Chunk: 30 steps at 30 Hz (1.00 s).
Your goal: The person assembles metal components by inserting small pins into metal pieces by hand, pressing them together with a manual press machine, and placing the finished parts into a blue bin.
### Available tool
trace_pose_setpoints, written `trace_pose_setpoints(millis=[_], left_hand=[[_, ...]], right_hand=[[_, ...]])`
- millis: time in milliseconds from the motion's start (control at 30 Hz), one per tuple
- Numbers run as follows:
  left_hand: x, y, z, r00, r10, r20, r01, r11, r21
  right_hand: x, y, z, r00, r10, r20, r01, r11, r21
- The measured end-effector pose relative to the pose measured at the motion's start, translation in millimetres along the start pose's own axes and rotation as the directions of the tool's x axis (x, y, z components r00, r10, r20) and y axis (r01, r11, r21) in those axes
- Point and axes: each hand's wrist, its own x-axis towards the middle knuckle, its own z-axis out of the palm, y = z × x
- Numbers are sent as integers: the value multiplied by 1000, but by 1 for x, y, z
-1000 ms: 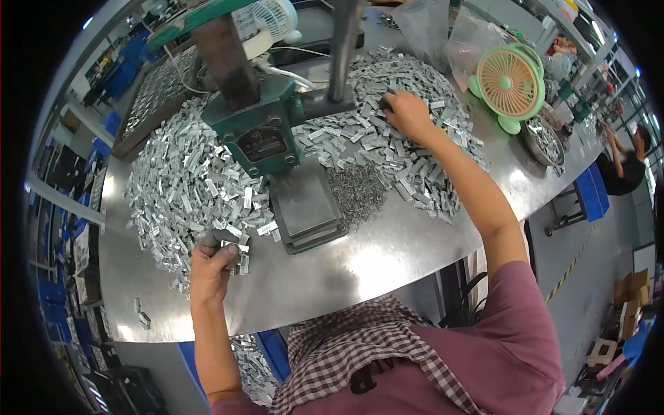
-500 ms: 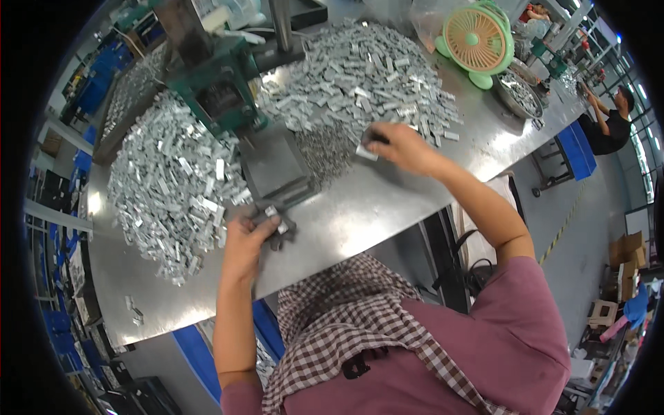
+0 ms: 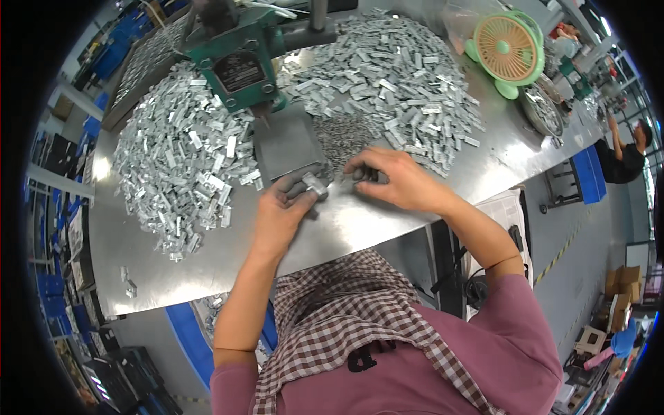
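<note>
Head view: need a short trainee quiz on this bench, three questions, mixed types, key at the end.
1. Multiple choice. What does the left hand hold?
A) a screwdriver
B) a small silver metal piece
C) a folded cloth

2. True or false. The light-green fan stands further right in the picture than the green press.

3. Fill in. The heap of fine dark-grey bits lies on the ____ side of the flat grey block below the press, as seen in the picture.

Key: 1. B; 2. true; 3. right
</note>
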Motion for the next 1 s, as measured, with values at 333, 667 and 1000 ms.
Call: trace_pose_setpoints(millis=[333, 667, 1000], left_hand=[[-12, 8, 5, 990, 82, -112, -85, 996, -25], [-11, 9, 0, 968, 146, -203, -161, 985, -58], [24, 41, -14, 924, 372, -94, -279, 820, 499]], right_hand=[[30, -27, 38, 979, -29, -203, 62, 986, 155], [27, -35, 47, 945, -194, -265, 191, 981, -36], [49, 70, 15, 965, -54, -256, -55, 915, -399]])
